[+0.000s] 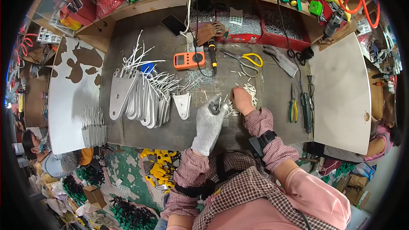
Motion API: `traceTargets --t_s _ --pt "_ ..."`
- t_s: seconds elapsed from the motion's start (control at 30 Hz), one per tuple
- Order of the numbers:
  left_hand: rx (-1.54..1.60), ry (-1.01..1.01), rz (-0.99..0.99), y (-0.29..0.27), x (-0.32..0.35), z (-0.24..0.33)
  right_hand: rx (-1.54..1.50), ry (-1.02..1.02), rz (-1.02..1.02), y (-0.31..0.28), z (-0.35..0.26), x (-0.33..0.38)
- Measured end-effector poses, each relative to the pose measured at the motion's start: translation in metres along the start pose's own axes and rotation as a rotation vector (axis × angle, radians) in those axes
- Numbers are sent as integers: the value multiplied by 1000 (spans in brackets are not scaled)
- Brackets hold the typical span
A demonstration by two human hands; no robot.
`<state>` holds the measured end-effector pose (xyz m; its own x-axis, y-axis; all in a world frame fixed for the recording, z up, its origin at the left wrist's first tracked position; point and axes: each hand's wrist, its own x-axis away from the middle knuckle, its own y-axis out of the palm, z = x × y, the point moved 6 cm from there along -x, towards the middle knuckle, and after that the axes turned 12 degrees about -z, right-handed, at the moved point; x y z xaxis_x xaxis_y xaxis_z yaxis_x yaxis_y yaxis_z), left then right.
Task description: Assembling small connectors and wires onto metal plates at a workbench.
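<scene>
Head view: left hand in a grey knit glove is clenching a small metal part; bare right hand is pinching from the white short tube pieces at its 1 o'clock. Likely the assembly step; next calls for fine alignment.

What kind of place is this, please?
Probably a small assembly workshop: a dark bench carries stacked metal plates, an orange meter, pliers and trays of screws.
</scene>
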<state>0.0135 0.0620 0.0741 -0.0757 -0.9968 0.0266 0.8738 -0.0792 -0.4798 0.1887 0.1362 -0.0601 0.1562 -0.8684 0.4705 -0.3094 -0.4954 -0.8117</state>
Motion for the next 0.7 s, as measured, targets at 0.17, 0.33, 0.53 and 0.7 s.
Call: traceTargets --t_s 0.17,0.33,0.53,0.7 --pt "703 -384 -247 18 -9 -22 -431 -143 87 -20 9 21" --pt "863 -419 -165 17 -4 -13 -1205 -279 34 -68 -33 69" --pt "558 -310 -95 14 -1 -11 -1349 -360 42 -79 -62 76" --pt "394 -336 -122 17 -3 -19 -1320 -396 10 -82 -73 77"
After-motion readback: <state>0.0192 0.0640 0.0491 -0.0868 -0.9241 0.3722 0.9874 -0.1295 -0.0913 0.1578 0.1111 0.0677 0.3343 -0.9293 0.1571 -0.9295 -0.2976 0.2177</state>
